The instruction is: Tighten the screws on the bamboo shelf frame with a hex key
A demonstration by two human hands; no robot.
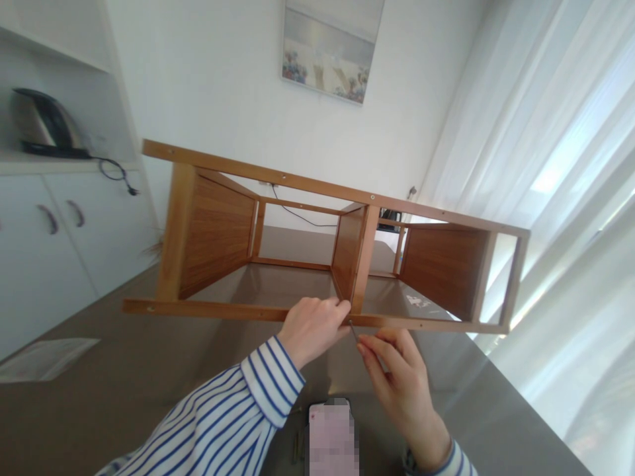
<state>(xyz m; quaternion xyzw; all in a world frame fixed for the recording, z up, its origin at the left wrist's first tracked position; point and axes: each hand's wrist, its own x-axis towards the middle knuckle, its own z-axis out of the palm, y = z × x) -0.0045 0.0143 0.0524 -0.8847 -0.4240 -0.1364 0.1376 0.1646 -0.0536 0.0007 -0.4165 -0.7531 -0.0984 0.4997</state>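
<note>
A wooden shelf rack (367, 258) lies on its side on the grey-brown tabletop, its open frame facing me. My left hand (315, 324) is closed around the lower rail where the middle crossbar meets it, fingertips at the joint. Just to the right, my right hand (399, 370) is in a pinch. Between its thumb and fingers sits a thin metal rod (354, 331), which looks like a hex key. The rod's upper end meets a small round fastener in the lower rail, beside my left fingertips. The rod's other end is hidden in my right hand.
A phone (331, 439) lies in front of me, with several small metal pieces (296, 447) beside it. At left is a clear plastic bag (47, 359). A kettle (44, 122) stands on the cabinet. White curtains (560, 172) hang at right, past the table's edge.
</note>
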